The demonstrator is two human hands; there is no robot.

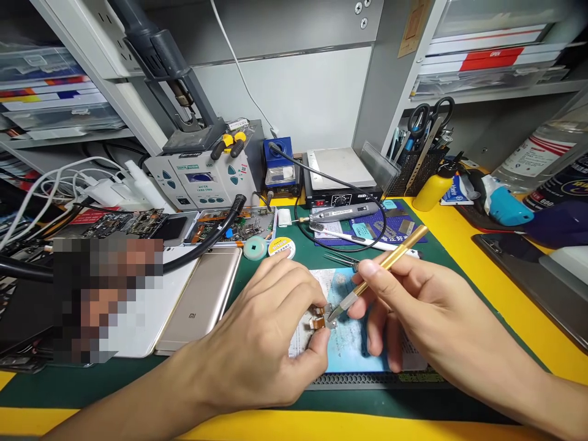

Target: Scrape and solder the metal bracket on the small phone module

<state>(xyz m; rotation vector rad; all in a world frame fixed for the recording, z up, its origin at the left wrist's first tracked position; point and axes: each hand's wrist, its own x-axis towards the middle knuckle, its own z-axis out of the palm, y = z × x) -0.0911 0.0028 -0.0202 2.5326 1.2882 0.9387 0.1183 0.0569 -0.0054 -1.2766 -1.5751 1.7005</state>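
Right hand (420,294): grasping gold-handled knife (399,253) | Left hand (271,324): pinching small part (316,322), apparently flex cable

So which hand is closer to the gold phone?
Left. The left hand is just to the right of the gold phone, pinching a small part. The right hand is farther right, holding a gold-handled knife.

1. A small silvery metal part with copper-orange flexible strips (316,322) sat over a blue-and-white printed sheet (351,344), pinched at its edges and partly hidden, so its full outline could not be told.
2. A slim craft knife with a shiny gold metal handle (388,262) slanted down leftward, its silver collar lowest but for the pointed grey blade, which met the part's right side.
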